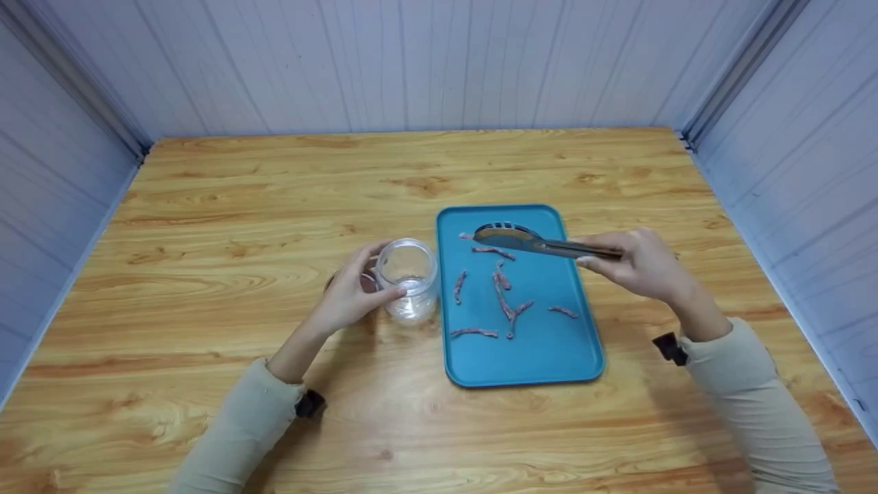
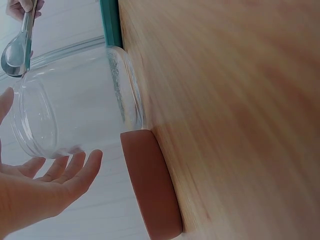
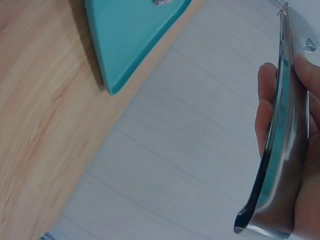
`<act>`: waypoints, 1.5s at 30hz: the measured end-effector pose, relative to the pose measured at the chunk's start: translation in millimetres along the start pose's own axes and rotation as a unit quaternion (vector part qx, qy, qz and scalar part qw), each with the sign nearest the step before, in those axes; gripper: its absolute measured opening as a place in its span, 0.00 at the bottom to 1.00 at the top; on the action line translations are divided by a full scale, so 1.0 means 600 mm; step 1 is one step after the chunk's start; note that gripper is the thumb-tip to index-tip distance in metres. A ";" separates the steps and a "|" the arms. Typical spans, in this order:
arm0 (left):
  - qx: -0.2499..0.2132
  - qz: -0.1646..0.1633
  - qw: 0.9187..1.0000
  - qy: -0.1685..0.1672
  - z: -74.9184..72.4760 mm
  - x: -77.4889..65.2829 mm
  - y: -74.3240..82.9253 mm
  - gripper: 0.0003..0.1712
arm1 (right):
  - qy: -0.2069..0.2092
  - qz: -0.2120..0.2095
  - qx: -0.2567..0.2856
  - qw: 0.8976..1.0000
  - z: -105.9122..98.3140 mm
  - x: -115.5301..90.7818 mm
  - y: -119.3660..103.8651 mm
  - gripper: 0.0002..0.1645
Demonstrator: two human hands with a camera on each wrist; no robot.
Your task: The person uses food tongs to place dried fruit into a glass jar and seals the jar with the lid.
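Observation:
My left hand (image 1: 351,295) holds a clear jar (image 1: 410,302) upright on the table, thumb in front and fingers round its far side. The jar is uncapped and looks empty. My right hand (image 1: 641,264) grips metal serving tongs (image 1: 528,241) by the handle, over the upper part of a blue tray (image 1: 542,357). The tongs' ends lie close together; whether anything is between them cannot be made out. Several thin, reddish-brown dried strips (image 1: 475,332), perhaps meat, lie scattered on the tray. In the right wrist view the tongs (image 3: 282,150) run along the palm.
A reddish-brown round lid (image 2: 152,185) stands on the table just beside the jar, partly hidden by the left hand in the head view. The tray is close to the jar's right side. Pale panelled walls (image 1: 439,68) enclose the wooden table (image 1: 274,185) at the back and both sides.

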State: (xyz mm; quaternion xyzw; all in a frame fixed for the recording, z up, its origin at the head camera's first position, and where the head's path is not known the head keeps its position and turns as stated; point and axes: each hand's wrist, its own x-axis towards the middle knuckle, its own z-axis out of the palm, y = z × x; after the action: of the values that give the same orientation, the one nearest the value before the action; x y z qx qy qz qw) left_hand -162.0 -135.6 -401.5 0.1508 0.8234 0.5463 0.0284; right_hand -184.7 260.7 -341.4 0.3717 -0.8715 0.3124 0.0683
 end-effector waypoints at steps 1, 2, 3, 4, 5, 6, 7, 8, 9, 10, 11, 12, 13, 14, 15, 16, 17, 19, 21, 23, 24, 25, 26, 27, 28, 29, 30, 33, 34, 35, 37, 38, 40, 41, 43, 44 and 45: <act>0.000 -0.001 1.000 0.001 0.000 0.000 0.000 0.41 | 0.000 -0.005 0.000 1.000 0.001 0.003 -0.002 0.16; 0.001 0.000 1.000 0.001 0.001 0.001 -0.001 0.41 | 0.001 -0.010 0.001 1.000 0.003 0.006 -0.003 0.16; -0.001 0.000 1.000 0.001 0.001 0.001 -0.001 0.41 | 0.002 -0.015 0.001 1.000 0.004 0.010 -0.005 0.16; -0.001 0.000 1.000 0.002 0.001 0.001 -0.001 0.41 | 0.001 -0.019 0.001 1.000 0.006 0.013 -0.006 0.16; 0.001 0.000 1.000 0.002 0.002 0.001 -0.001 0.42 | 0.002 -0.024 0.001 1.000 0.007 0.016 -0.008 0.16; 0.000 -0.001 1.000 0.002 0.002 0.001 -0.001 0.42 | 0.002 -0.029 -0.001 1.000 0.009 0.019 -0.009 0.16; 0.000 -0.001 1.000 0.002 0.002 0.001 -0.002 0.42 | 0.002 -0.033 -0.001 0.999 0.011 0.022 -0.011 0.16; 0.000 -0.003 1.000 0.002 0.002 0.001 -0.002 0.42 | 0.003 -0.038 -0.002 0.999 0.013 0.025 -0.011 0.16; -0.001 -0.002 1.000 0.002 0.001 0.001 -0.001 0.42 | 0.003 -0.042 -0.001 0.999 0.016 0.029 -0.013 0.16; -0.003 -0.001 1.000 0.002 0.001 0.000 -0.001 0.42 | 0.002 -0.044 0.000 0.999 0.018 0.032 -0.014 0.16; -0.003 0.001 1.000 0.001 0.000 0.000 0.000 0.42 | 0.003 -0.047 0.000 0.999 0.021 0.035 -0.015 0.17; -0.006 0.003 1.000 0.002 0.000 0.000 0.000 0.42 | 0.003 -0.049 0.000 0.999 0.023 0.038 -0.016 0.17; -0.006 0.006 1.000 0.001 -0.001 0.000 0.000 0.42 | 0.001 -0.050 0.001 0.999 0.026 0.041 -0.017 0.17; -0.007 0.008 1.000 0.001 -0.001 0.000 0.000 0.42 | -0.001 -0.051 0.001 0.999 0.029 0.043 -0.019 0.17; -0.009 0.010 1.000 0.000 -0.001 -0.001 0.000 0.42 | -0.003 -0.050 0.002 0.999 0.031 0.046 -0.020 0.17; -0.010 0.010 1.000 0.000 -0.001 -0.001 0.000 0.41 | -0.006 -0.050 0.000 0.999 0.034 0.049 -0.022 0.17; -0.010 0.008 1.000 -0.001 -0.001 -0.001 0.000 0.41 | -0.007 -0.051 -0.002 0.999 0.036 0.052 -0.024 0.17; -0.011 0.003 1.000 -0.001 -0.001 -0.001 0.000 0.41 | -0.011 -0.053 -0.005 0.999 0.041 0.057 -0.028 0.17; -0.014 -0.003 1.000 -0.002 -0.001 -0.001 0.001 0.41 | -0.013 -0.056 -0.006 0.998 0.045 0.062 -0.031 0.17; -0.013 -0.007 1.000 -0.003 -0.002 -0.001 0.001 0.41 | -0.015 -0.058 -0.003 0.998 0.048 0.067 -0.035 0.17; -0.012 -0.008 1.000 -0.004 -0.002 0.000 0.001 0.41 | -0.018 -0.058 0.000 0.998 0.050 0.070 -0.036 0.17; -0.010 -0.008 1.000 -0.005 -0.002 0.000 0.001 0.41 | -0.019 -0.058 0.002 0.998 0.052 0.072 -0.038 0.17; -0.010 -0.009 1.000 -0.006 -0.002 0.000 0.002 0.41 | -0.021 -0.058 0.005 0.998 0.053 0.074 -0.039 0.17; -0.010 -0.010 1.000 -0.007 -0.002 0.000 0.002 0.41 | -0.024 -0.057 0.006 0.998 0.055 0.076 -0.040 0.17; -0.008 -0.010 1.000 -0.007 -0.002 0.000 0.002 0.41 | -0.025 -0.055 0.006 0.998 0.057 0.078 -0.041 0.17; -0.007 -0.011 1.000 -0.007 -0.002 0.000 0.002 0.41 | -0.027 -0.053 0.006 0.998 0.058 0.080 -0.042 0.17; -0.006 -0.011 1.000 -0.006 -0.002 0.000 0.002 0.41 | -0.030 -0.050 0.005 0.998 0.060 0.081 -0.043 0.17; -0.005 -0.012 1.000 -0.004 -0.001 0.000 0.001 0.41 | -0.035 -0.043 0.004 0.998 0.064 0.085 -0.045 0.17; -0.004 -0.014 1.000 -0.004 -0.002 -0.002 0.009 0.40 | -0.036 -0.042 0.006 0.998 0.066 0.087 -0.046 0.17; -0.004 -0.015 1.000 -0.005 -0.002 -0.002 0.009 0.41 | -0.038 -0.042 0.008 0.998 0.067 0.088 -0.046 0.17; -0.001 -0.014 1.000 -0.006 -0.002 -0.002 0.009 0.41 | -0.041 -0.046 0.011 0.998 0.071 0.091 -0.046 0.17; -0.001 -0.014 1.000 -0.007 -0.002 -0.002 0.009 0.41 | -0.041 -0.050 0.013 0.998 0.073 0.092 -0.046 0.17; -0.003 -0.010 1.000 -0.008 -0.001 -0.001 0.008 0.41 | -0.040 -0.057 0.012 0.997 0.077 0.093 -0.045 0.16; -0.006 -0.005 1.000 -0.006 -0.001 0.001 0.000 0.41 | -0.039 -0.060 0.010 0.997 0.079 0.093 -0.044 0.16; -0.009 0.001 1.000 -0.005 0.000 0.001 0.000 0.41 | -0.037 -0.063 0.007 0.997 0.083 0.094 -0.044 0.17; -0.013 0.002 1.000 -0.005 -0.001 0.001 0.000 0.41 | -0.036 -0.064 0.006 0.997 0.084 0.095 -0.044 0.17; -0.015 0.003 1.000 -0.005 -0.001 0.000 0.000 0.41 | -0.035 -0.065 0.005 0.997 0.085 0.095 -0.044 0.17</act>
State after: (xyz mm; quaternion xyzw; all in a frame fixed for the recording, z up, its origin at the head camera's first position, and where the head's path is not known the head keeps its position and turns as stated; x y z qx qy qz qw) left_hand -162.3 -135.9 -401.4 0.1558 0.8145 0.5579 0.0325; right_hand -201.6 182.0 -349.2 0.4382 -0.8461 0.2981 0.0560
